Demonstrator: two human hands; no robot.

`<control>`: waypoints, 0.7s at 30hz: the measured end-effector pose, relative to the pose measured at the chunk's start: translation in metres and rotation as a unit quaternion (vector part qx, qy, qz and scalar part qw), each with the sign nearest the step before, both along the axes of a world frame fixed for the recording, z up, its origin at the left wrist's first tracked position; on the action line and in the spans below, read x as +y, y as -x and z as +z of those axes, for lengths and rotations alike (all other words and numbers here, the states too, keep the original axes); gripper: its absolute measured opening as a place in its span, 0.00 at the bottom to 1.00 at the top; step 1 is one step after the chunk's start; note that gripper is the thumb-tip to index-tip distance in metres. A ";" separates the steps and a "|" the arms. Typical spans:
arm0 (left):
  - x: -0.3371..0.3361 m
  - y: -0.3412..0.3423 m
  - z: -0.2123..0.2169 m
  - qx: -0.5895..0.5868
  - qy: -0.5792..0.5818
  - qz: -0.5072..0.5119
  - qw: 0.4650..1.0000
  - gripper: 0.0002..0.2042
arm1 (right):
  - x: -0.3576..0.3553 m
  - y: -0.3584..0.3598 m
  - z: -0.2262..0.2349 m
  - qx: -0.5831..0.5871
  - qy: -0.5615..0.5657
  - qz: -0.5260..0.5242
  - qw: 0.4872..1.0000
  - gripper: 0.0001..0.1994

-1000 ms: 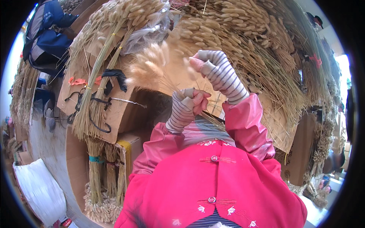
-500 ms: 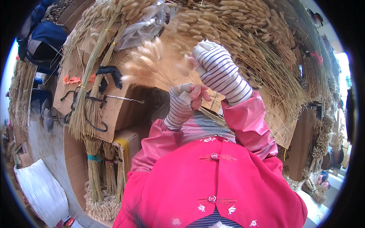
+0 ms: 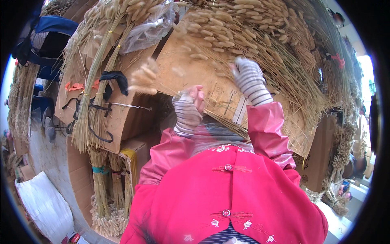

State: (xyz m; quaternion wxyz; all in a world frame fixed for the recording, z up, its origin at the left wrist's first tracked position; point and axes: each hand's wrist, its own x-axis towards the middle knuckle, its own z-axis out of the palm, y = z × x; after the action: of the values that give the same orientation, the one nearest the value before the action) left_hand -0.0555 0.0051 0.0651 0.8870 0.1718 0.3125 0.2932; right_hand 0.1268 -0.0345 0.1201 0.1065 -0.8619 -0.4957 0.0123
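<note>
My left hand (image 3: pixel 190 110) wears a striped fingerless mitt and is closed round a small bunch of dried bunny tail grass. The fluffy heads (image 3: pixel 144 78) of that bunch point to the left, partly smeared by motion. Its thin stems (image 3: pixel 227 124) come out on the other side of the hand, toward my chest. My right hand (image 3: pixel 250 79), in a matching mitt, is over the near edge of a big heap of the same grass (image 3: pixel 280 53). Its fingers are blurred and mostly hidden, so what they hold does not show.
A cardboard sheet (image 3: pixel 183 67) with ruled markings lies under my hands. Tied grass bundles (image 3: pixel 91 93) and a clear plastic bag (image 3: pixel 148 32) are on the left. Black straps (image 3: pixel 115 79) hang by a carton. More bundles (image 3: pixel 101 183) stand heads down below.
My right hand has moved right, away from my left hand, to the heap. My left hand has shifted slightly left and down, and the bunch's heads have swung lower.
</note>
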 end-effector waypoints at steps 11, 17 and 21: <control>0.009 0.005 -0.042 -0.011 0.012 -0.020 1.000 0.11 | -0.090 -0.056 -0.056 -0.091 -0.116 -0.039 0.988 0.07; 0.012 0.002 -0.060 -0.006 0.017 -0.010 1.000 0.12 | -0.096 -0.056 -0.040 -0.019 -0.088 -0.050 0.995 0.07; 0.012 0.001 -0.064 0.025 0.007 0.009 1.000 0.10 | -0.091 -0.052 -0.023 -0.139 -0.284 -0.039 0.948 0.04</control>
State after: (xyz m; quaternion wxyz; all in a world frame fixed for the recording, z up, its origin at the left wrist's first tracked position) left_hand -0.0562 0.0167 0.0015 0.8775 0.1695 0.3380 0.2950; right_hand 0.1791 -0.1255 0.0968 0.2778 -0.8078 -0.4542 -0.2528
